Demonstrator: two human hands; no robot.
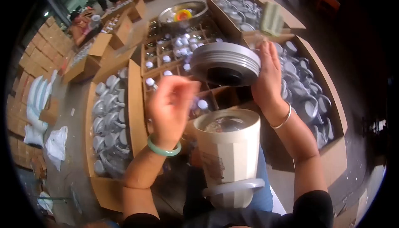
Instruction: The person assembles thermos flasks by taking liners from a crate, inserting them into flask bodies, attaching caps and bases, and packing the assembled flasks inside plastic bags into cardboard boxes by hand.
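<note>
My right hand (268, 74) grips a grey round lid (224, 59) by its side. The lid is tilted, showing a threaded rim and a dark round centre underneath. To the left of the lid is my left hand (172, 107), blurred by motion, its fingers curled and their tips smeared. Below both hands a cream faceted cup (228, 149) stands upright by my lap, its mouth uncovered and something shiny inside. A grey ring (235, 187) surrounds its lower part. Just beyond my right fingertips shows a pale green block (272, 18); whether they touch it is unclear.
Cardboard boxes of grey lids (110, 124) stand at left, right (307, 90) and back right (239, 9). Between them a divided carton (166, 59) holds bottles with white caps. A metal bowl (183, 13) sits behind. Other people (83, 26) are at the far left.
</note>
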